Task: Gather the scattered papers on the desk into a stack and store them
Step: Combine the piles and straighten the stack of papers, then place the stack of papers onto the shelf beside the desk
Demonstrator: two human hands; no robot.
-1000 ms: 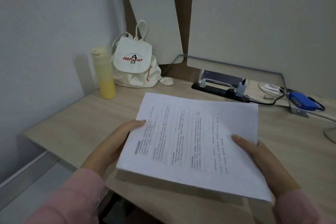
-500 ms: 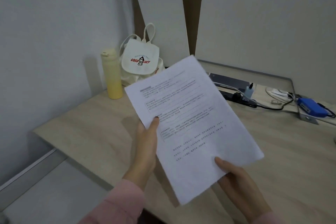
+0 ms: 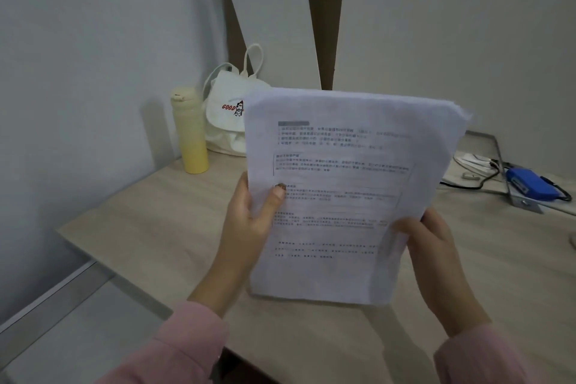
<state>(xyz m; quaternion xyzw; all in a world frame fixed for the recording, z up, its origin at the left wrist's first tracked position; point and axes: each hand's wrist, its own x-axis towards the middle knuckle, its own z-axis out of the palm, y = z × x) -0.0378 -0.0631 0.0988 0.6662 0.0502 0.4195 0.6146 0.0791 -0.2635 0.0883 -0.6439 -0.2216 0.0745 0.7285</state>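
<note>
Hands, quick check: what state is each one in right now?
Left hand: grips the paper stack at its left edge, thumb on the front page.
Right hand: grips the same stack at its lower right edge.

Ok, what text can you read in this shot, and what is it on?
"GOOD", red, on the white cloth bag; anything after it is covered.
On the stack of papers: printed lines, too blurred to read.
On the cardboard strip: small print near the top, too blurred.

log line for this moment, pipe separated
paper stack: upright, in both hands | left hand: grips left edge | right hand: grips right edge | stored: no
</note>
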